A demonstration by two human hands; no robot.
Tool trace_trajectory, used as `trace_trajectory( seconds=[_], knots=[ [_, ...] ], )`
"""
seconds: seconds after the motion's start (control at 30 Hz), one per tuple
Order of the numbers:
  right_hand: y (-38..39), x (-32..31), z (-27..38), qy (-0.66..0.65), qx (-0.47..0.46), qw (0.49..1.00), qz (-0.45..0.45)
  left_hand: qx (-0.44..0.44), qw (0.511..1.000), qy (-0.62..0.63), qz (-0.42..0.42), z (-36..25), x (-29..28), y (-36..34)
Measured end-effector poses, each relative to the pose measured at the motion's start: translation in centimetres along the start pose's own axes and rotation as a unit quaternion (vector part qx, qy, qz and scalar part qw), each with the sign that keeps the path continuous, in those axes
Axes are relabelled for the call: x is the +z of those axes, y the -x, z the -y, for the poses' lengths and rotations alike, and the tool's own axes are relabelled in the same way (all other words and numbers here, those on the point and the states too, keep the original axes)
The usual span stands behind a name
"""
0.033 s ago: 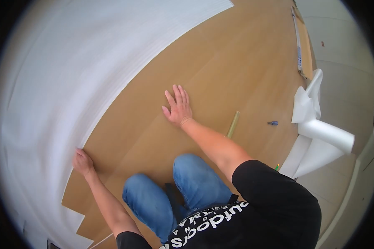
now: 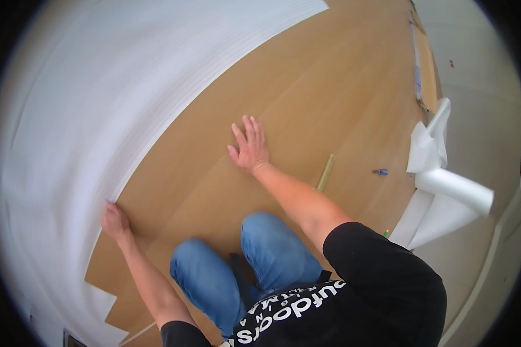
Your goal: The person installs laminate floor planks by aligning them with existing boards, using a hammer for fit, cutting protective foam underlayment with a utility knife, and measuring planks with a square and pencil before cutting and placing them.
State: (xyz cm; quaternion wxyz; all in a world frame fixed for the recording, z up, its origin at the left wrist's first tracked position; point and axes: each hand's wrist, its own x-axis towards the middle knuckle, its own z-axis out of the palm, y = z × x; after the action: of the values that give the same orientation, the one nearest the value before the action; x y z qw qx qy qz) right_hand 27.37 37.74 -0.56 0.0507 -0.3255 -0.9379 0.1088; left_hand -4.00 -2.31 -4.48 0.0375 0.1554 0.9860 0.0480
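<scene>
Head view: resting curled left hand (image 2: 115, 220) at white sheet's (image 2: 98, 110) edge, grip unclear.
With right hand (image 2: 250, 148) splayed on brown floor (image 2: 318, 87).

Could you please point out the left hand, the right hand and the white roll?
Left hand (image 2: 115, 221): head view, back of hand.
Right hand (image 2: 251, 151): head view, back of hand.
White roll (image 2: 455, 189): head view, middle of its side.

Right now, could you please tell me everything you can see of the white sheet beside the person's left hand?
The white sheet looks like thin foam, smooth with faint lines near its border and soft ripples. It lies spread across the left of the view, meeting the brown wood-look flooring along a long border, stepped near the bottom. The left hand is at that border; whether it grips the sheet is unclear.
</scene>
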Motion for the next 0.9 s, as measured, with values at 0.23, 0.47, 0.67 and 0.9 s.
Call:
trace_trajectory(
  seconds=[0.23, 0.47, 0.67, 0.9],
  knots=[
    [2.6, -1.4, -3.8, 0.058, -0.102, 0.988, 0.099, -0.082, 0.949, 0.179, 0.245, -5.4, -8.3, -1.1],
    [19.1, -9.1, -18.9, 0.234, -0.05, 0.933, 0.267, 0.171, 0.957, 0.142, 0.188, -7.1, -3.9, -3.7],
    [25.7, -7.8, -13.6, 0.378, -0.192, 0.79, 0.442, 0.179, 0.957, 0.127, 0.189, -9.9, 2.5, -6.0],
    [25.6, -6.9, -3.0, 0.339, -0.22, 0.762, 0.506, 0.174, 0.949, 0.053, 0.259, -4.0, -1.8, -6.4]
  ],
)
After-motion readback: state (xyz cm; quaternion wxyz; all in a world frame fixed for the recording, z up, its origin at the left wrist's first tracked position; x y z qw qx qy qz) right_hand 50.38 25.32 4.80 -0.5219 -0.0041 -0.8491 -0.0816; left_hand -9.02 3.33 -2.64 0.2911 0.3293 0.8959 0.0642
